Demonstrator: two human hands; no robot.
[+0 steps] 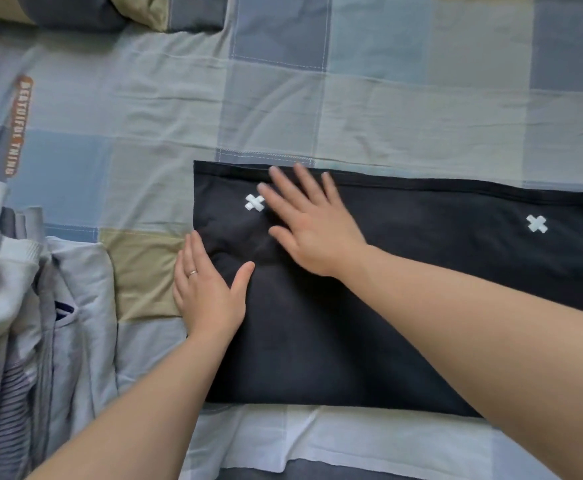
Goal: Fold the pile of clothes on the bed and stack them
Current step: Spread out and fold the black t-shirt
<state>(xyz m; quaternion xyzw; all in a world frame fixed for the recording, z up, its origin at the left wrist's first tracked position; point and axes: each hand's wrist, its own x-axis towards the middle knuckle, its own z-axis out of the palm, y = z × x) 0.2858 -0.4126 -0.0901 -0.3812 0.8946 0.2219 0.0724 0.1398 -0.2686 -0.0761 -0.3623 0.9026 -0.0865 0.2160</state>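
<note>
One black garment (404, 271) (bearing two white crosses (254, 202)), one left hand (210, 296), one right hand (312, 230), one ring (192, 272), one clothes pile (41, 323)

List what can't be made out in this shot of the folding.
Head view:
Black garment: right end hidden by the right forearm and the frame edge; type unclear.
Right hand: fingertips blurred.
Pile: cut off by the left edge; piece count unclear.
Pillow: cut off by the top edge.
</note>
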